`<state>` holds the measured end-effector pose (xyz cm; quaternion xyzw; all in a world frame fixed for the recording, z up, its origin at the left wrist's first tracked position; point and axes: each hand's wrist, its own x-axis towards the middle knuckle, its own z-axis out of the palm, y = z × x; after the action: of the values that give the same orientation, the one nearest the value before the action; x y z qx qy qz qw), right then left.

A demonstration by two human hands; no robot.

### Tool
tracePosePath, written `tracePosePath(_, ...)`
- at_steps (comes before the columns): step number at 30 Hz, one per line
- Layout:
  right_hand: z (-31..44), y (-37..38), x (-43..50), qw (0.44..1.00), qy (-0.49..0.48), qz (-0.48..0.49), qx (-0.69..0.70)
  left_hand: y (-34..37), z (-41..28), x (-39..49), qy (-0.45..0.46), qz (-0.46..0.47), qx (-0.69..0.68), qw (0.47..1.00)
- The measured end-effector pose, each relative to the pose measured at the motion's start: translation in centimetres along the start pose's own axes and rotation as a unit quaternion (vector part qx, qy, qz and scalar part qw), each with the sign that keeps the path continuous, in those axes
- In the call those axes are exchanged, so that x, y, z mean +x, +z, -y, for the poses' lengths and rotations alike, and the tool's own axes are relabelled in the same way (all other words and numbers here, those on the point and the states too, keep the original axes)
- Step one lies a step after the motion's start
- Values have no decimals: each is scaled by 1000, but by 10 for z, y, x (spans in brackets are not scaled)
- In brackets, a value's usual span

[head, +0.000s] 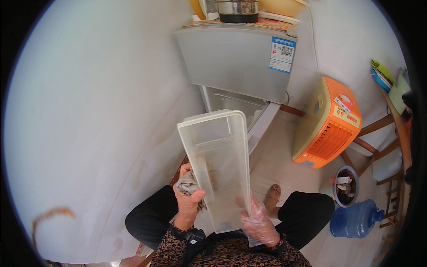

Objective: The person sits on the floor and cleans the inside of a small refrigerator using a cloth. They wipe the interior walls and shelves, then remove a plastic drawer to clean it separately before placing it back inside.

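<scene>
A long translucent plastic drawer bin (227, 167) is held tilted before me, its open side towards me. My left hand (185, 207) holds a crumpled grey cloth (187, 183) against the bin's left outer side, the thumb near its rim. In a thin clear plastic glove, my right hand (262, 223) grips the lower right edge of the bin. Beyond the bin stands a grey refrigerator (230, 56) with its lower compartment (245, 103) open. The lower door (265, 123) sticks out on the right. Part of that compartment is hidden behind the bin.
An orange air cooler (333, 133) stands right of the refrigerator. Nearer are a waste bin (356, 182) with rubbish and a blue water jug (353, 220) on its side. A wooden table (397, 123) is at the far right. A white wall (100, 116) rises on the left.
</scene>
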<state>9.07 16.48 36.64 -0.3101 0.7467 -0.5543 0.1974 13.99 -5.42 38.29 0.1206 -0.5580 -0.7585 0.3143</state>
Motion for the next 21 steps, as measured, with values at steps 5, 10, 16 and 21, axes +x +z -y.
tracePosePath(5,1,1,2,1000,17,5,-19,-1,0,-2,-5,-8,-16,1000)
tracePosePath(10,2,-2,1,999,28,11,24,-2,-3,2,-8,10,-15,1000)
tracePosePath(16,1,-3,-2,987,86,22,137,6,-13,3,19,38,9,999)
tracePosePath(21,-12,-6,-5,993,52,27,98,10,-24,7,-25,60,43,997)
